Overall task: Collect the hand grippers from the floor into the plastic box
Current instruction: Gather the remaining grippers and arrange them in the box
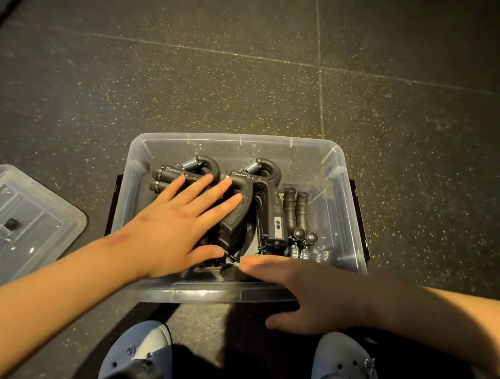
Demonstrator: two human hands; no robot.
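L hand [174, 225] flat, fingers straight; R hand [317, 294] splayed.

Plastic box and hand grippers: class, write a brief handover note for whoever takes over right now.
Left hand open, pressing flat on the hand grippers inside the plastic box.
Right hand open, fingers at the box's near rim, blurred.
Done: grippers lie in the box; none shows on the floor in view.
Left: check the floor beyond view; the lid lies on the floor left of the box, if it needs closing.

Left hand [171, 228] hides several hand grippers [269, 205]; lid [20, 219] cropped.
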